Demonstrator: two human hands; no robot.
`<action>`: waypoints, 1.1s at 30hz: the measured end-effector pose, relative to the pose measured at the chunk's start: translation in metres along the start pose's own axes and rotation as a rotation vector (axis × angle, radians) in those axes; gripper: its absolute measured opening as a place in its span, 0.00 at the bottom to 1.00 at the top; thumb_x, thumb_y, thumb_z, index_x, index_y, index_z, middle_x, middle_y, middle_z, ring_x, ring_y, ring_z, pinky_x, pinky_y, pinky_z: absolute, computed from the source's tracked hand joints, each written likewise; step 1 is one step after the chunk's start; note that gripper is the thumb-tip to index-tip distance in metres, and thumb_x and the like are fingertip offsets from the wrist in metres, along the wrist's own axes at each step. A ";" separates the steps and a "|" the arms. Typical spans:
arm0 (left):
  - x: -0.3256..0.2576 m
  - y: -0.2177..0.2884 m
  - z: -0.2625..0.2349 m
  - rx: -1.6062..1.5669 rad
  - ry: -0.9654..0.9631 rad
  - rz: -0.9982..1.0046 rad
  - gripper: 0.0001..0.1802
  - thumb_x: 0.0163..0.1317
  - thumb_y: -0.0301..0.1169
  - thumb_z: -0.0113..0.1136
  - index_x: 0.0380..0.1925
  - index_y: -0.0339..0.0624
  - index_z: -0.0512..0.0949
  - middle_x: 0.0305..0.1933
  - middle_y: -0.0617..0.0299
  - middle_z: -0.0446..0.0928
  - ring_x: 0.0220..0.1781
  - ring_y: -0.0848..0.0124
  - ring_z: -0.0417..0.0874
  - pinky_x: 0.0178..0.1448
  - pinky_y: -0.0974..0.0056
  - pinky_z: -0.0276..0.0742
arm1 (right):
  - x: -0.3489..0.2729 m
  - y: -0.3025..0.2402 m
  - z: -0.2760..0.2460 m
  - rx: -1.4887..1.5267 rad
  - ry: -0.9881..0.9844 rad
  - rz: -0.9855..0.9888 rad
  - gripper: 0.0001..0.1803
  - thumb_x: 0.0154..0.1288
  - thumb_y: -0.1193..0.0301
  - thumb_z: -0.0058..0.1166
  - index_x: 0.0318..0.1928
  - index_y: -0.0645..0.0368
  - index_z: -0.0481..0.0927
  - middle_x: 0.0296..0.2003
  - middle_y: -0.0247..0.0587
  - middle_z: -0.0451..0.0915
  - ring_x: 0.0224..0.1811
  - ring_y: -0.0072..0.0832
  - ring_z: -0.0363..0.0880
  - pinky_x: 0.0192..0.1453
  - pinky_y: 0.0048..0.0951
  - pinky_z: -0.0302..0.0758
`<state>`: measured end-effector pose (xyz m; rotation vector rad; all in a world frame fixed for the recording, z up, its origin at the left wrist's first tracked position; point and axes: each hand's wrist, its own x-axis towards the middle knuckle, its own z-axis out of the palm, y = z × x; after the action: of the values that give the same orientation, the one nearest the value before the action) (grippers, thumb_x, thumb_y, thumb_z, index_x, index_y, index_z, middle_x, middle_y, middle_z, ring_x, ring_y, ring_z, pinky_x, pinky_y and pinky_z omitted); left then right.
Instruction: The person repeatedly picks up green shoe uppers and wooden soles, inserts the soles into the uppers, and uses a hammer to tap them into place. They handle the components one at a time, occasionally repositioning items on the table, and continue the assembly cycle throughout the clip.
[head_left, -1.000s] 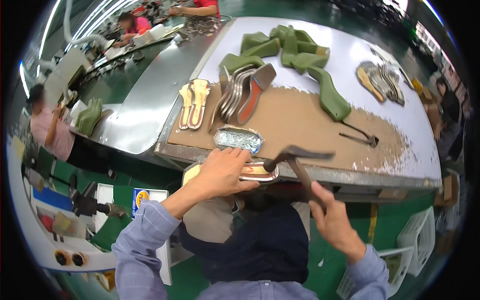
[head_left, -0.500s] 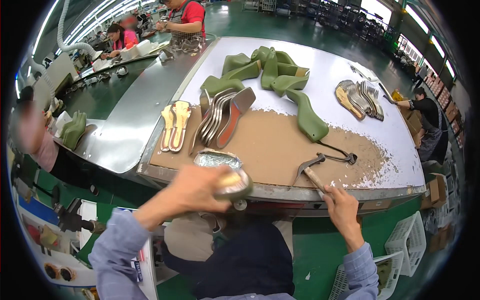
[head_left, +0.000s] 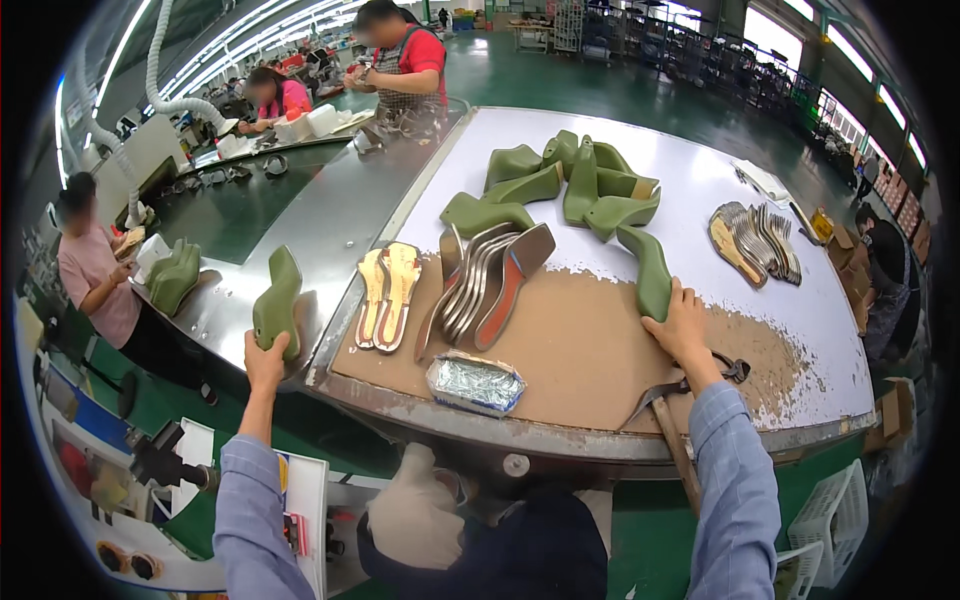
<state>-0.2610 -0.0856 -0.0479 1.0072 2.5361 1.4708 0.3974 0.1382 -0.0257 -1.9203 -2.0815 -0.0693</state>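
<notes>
Left hand: my thumb and fingers are closed around the near end of a green shoe last.
That last's place: at the metal table, near its right edge; I cannot tell whether it bears fully on the surface.
Right hand: I grip the near end of a second green shoe last, thumb on its left and fingers on its right.
Second last's place: on the worktable, right of the middle, where the brown board meets the white top.
Hammer: under my right forearm, handle towards me past the near edge.
Pincers: right of my right wrist.
Box of silvery bits: near edge, left part of the board.
Insoles: a pair, far left of that box.
Curved soles: standing in a row right of the pair.
Green pile: more lasts, farther off.
</notes>
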 end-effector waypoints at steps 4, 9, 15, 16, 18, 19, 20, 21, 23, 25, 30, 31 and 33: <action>-0.003 0.042 0.038 0.295 0.301 0.664 0.24 0.59 0.28 0.66 0.56 0.35 0.76 0.49 0.43 0.82 0.54 0.44 0.81 0.61 0.51 0.76 | 0.000 -0.026 0.007 -0.039 -0.016 -0.027 0.55 0.53 0.53 0.70 0.72 0.75 0.59 0.60 0.66 0.72 0.63 0.57 0.71 0.69 0.48 0.70; -0.115 0.197 0.146 0.099 -0.513 0.752 0.21 0.61 0.42 0.68 0.52 0.44 0.83 0.46 0.52 0.83 0.46 0.56 0.85 0.50 0.53 0.81 | -0.018 -0.049 0.006 0.009 0.009 -0.195 0.54 0.54 0.54 0.70 0.71 0.75 0.58 0.59 0.65 0.72 0.62 0.56 0.71 0.68 0.48 0.71; -0.126 0.229 0.210 0.452 -0.523 0.847 0.26 0.57 0.49 0.71 0.42 0.37 0.81 0.36 0.51 0.81 0.39 0.55 0.85 0.45 0.55 0.81 | -0.002 -0.005 -0.014 0.015 -0.098 -0.221 0.54 0.52 0.54 0.72 0.72 0.69 0.60 0.58 0.63 0.74 0.61 0.54 0.73 0.67 0.47 0.72; -0.121 0.224 0.213 0.400 -0.538 0.821 0.25 0.57 0.49 0.71 0.40 0.37 0.81 0.34 0.51 0.81 0.39 0.56 0.85 0.45 0.56 0.82 | 0.003 0.012 -0.017 -0.009 -0.100 -0.176 0.54 0.52 0.54 0.72 0.72 0.69 0.60 0.58 0.63 0.74 0.61 0.54 0.74 0.67 0.47 0.72; -0.116 0.224 0.208 0.068 -0.602 0.572 0.22 0.58 0.47 0.70 0.35 0.36 0.80 0.31 0.52 0.81 0.37 0.59 0.85 0.44 0.57 0.82 | 0.015 0.037 -0.032 -0.165 -0.161 -0.074 0.51 0.53 0.53 0.71 0.70 0.68 0.63 0.57 0.63 0.75 0.60 0.52 0.75 0.66 0.47 0.73; -0.112 0.223 0.203 -0.091 -0.624 0.441 0.21 0.59 0.46 0.70 0.32 0.36 0.79 0.30 0.53 0.81 0.37 0.61 0.85 0.43 0.58 0.82 | 0.026 0.043 -0.040 -0.295 -0.221 -0.021 0.48 0.53 0.52 0.70 0.68 0.68 0.67 0.57 0.62 0.75 0.60 0.52 0.76 0.64 0.47 0.73; -0.109 0.224 0.197 -0.250 -0.682 0.360 0.15 0.69 0.41 0.64 0.39 0.39 0.77 0.32 0.60 0.79 0.34 0.70 0.83 0.39 0.62 0.81 | 0.039 0.057 -0.041 -0.358 -0.157 -0.023 0.44 0.55 0.51 0.68 0.65 0.67 0.70 0.57 0.62 0.76 0.59 0.52 0.76 0.63 0.48 0.73; -0.114 0.232 0.188 -0.467 -0.735 0.232 0.15 0.71 0.40 0.61 0.43 0.39 0.75 0.34 0.60 0.80 0.35 0.69 0.84 0.40 0.62 0.82 | 0.050 0.061 -0.042 -0.422 -0.097 -0.025 0.41 0.57 0.50 0.66 0.63 0.67 0.74 0.56 0.61 0.76 0.59 0.52 0.77 0.62 0.49 0.73; -0.131 0.250 0.161 -0.897 -0.801 -0.038 0.16 0.74 0.39 0.57 0.52 0.39 0.72 0.39 0.58 0.81 0.37 0.68 0.85 0.42 0.61 0.84 | 0.071 0.041 -0.032 -0.219 0.124 -0.090 0.35 0.63 0.47 0.60 0.61 0.60 0.78 0.58 0.58 0.76 0.59 0.54 0.76 0.63 0.51 0.70; -0.154 0.260 0.129 -0.982 -0.809 0.026 0.23 0.75 0.38 0.56 0.62 0.38 0.64 0.47 0.52 0.81 0.41 0.63 0.87 0.48 0.56 0.86 | 0.102 -0.011 -0.019 0.052 0.218 -0.121 0.35 0.65 0.44 0.57 0.65 0.54 0.76 0.60 0.57 0.75 0.60 0.56 0.75 0.64 0.54 0.69; -0.206 0.243 0.059 -0.930 -0.811 -0.023 0.29 0.74 0.34 0.56 0.67 0.37 0.56 0.51 0.46 0.80 0.46 0.54 0.88 0.52 0.49 0.87 | 0.176 -0.102 0.034 -0.113 0.107 0.064 0.38 0.69 0.38 0.49 0.74 0.40 0.67 0.72 0.56 0.63 0.70 0.68 0.63 0.69 0.70 0.61; -0.216 0.233 0.053 -0.912 -0.795 -0.078 0.28 0.75 0.33 0.54 0.68 0.37 0.55 0.51 0.45 0.80 0.46 0.53 0.88 0.51 0.48 0.87 | 0.190 -0.116 0.051 -0.144 0.078 0.059 0.39 0.70 0.37 0.47 0.76 0.37 0.64 0.74 0.55 0.61 0.72 0.71 0.59 0.69 0.73 0.59; -0.227 0.213 0.054 -0.858 -0.713 -0.116 0.26 0.77 0.32 0.49 0.70 0.38 0.57 0.54 0.49 0.78 0.48 0.57 0.87 0.50 0.54 0.86 | 0.199 -0.122 0.073 -0.227 -0.068 0.068 0.37 0.70 0.35 0.44 0.71 0.38 0.72 0.76 0.55 0.57 0.76 0.79 0.41 0.71 0.78 0.56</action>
<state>0.0456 -0.0974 0.0286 0.9441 1.2610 1.5395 0.2533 0.3356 -0.0232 -2.1509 -2.1290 -0.2372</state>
